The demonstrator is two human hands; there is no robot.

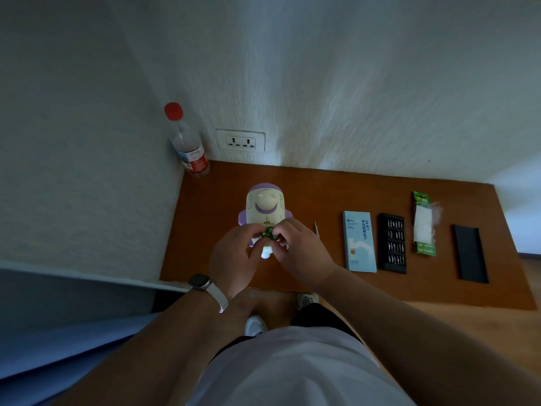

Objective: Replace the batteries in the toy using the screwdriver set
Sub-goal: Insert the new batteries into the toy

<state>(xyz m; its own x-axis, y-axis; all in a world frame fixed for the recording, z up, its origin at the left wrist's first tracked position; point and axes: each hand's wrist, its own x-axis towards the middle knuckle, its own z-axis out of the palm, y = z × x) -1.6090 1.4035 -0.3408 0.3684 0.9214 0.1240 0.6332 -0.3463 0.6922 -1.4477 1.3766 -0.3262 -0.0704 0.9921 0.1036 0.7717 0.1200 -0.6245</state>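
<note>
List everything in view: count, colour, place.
table: one, brown, against the wall
toy: one, cream and purple, table centre
batteries: number unclear, green, between fingertips
screwdriver: one, silver, right of the toy
box: one, light blue, right of screwdriver
bit tray: one, black, right of the box
battery pack: one, green and white, beside the tray
panel: one, black, far right
bottle: one, clear, red cap, left corner
socket: one, white, wall
watch: one, pale strap, left wrist
left hand and right hand: both pinch the batteries

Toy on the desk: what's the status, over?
Hands: left hand and right hand pinch green batteries at near end of toy. Off right, apart: bit tray, battery pack.
</note>
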